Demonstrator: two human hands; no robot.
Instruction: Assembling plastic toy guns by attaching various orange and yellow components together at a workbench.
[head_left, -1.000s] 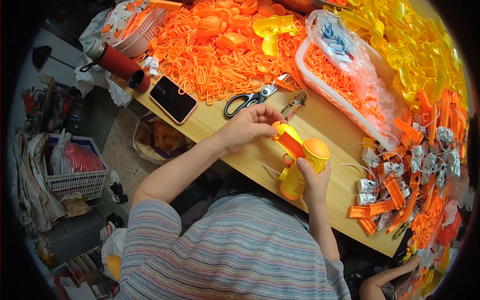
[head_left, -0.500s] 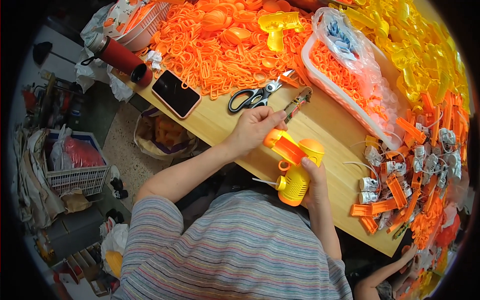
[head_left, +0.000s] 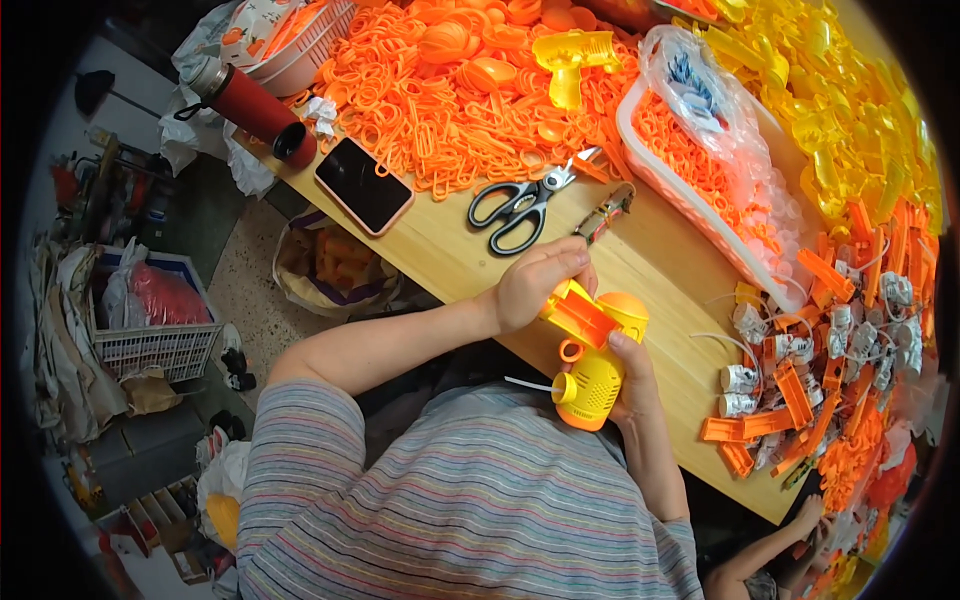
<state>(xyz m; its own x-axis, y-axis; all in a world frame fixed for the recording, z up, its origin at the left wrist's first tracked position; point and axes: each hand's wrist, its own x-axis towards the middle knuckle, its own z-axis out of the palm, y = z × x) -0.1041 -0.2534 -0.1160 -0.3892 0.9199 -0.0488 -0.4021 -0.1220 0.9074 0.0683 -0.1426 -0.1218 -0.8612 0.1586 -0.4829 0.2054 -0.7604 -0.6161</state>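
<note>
**Orange insert being seated in a yellow toy gun body**

The right hand (head_left: 632, 375) is wrapped firmly around the yellow toy gun body (head_left: 592, 372), thumb along its upper side, holding it just above the near edge of the wooden table (head_left: 455, 250). The left hand (head_left: 535, 283) pinches closed on the orange insert (head_left: 582, 318), fingertips bearing on its top end where it meets the body; the orange trigger ring (head_left: 570, 350) sits just below it, and a thin white wire (head_left: 527, 383) trails from the rear of the toy.

By the look of it, this is the fitting step: the insert lies tilted against the body and appears not yet flush. The next move likely calls for squaring it to its slot and pressing evenly, with the right hand bracing against the push.

Farther out on the table lie black-handled scissors (head_left: 517, 206), small pliers (head_left: 603, 213), and a dark phone (head_left: 363, 184). Beyond them spreads a heap of orange plastic rings (head_left: 420, 110), and a finished yellow toy gun (head_left: 572, 56) rests on it. A red flask (head_left: 252, 110) lies at the left corner.
</note>
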